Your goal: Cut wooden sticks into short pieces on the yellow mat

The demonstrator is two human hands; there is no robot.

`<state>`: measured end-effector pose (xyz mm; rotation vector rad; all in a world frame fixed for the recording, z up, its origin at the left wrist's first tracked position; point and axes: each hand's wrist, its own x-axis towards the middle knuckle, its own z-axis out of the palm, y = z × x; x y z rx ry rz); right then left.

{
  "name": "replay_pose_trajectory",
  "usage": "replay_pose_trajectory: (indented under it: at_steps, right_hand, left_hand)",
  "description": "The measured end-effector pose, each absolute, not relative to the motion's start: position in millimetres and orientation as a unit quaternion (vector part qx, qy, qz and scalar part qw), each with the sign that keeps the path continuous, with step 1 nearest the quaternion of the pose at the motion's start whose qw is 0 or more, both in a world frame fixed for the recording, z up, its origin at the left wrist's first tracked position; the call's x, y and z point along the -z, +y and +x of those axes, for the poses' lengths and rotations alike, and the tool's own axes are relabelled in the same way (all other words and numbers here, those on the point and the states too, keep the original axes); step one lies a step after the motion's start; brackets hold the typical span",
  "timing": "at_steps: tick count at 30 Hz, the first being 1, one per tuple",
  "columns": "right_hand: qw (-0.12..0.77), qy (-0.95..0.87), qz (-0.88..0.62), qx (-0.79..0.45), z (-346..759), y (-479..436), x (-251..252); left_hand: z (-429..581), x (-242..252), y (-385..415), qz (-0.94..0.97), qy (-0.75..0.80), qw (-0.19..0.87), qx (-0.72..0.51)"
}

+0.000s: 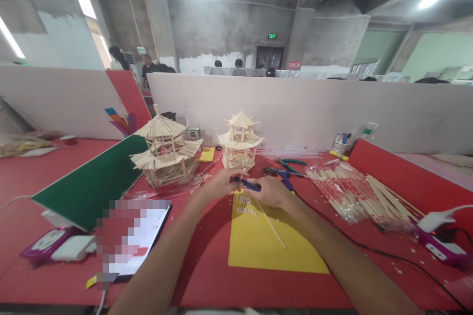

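Over the top edge of a yellow sheet [273, 251], my two hands meet at a dark blue hand tool [248, 184], its exact kind unclear. My left hand [222, 182] has its fingers curled round the tool's left end. The other end is gripped by my right hand [272, 191]. A thin wooden stick [272, 227] slants across the sheet from beneath my right hand. Short cut stick pieces [246, 210] lie in rows on the sheet. Just behind my hands stands a small stick-built pagoda [242, 142].
A larger stick pagoda [164, 152] stands at left, near a tablet [148, 236] and a green board [96, 177]. On the right are a blue glue gun [284, 177], green-handled pliers [293, 161], bagged sticks [340, 192] and a power strip [441, 243]. A black cable [354, 243] crosses the table.
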<state>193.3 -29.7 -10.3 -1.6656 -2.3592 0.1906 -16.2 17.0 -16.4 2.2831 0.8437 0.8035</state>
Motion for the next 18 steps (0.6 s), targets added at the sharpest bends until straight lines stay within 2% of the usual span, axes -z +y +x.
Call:
replay_pose_trajectory:
  at_steps: [18]
  right_hand:
    - [0.121, -0.814, -0.568, -0.014, 191.3, -13.8, 19.5]
  left_hand:
    - [-19.4, 6.1, 15.3, 0.862, 0.302, 0.25, -0.321]
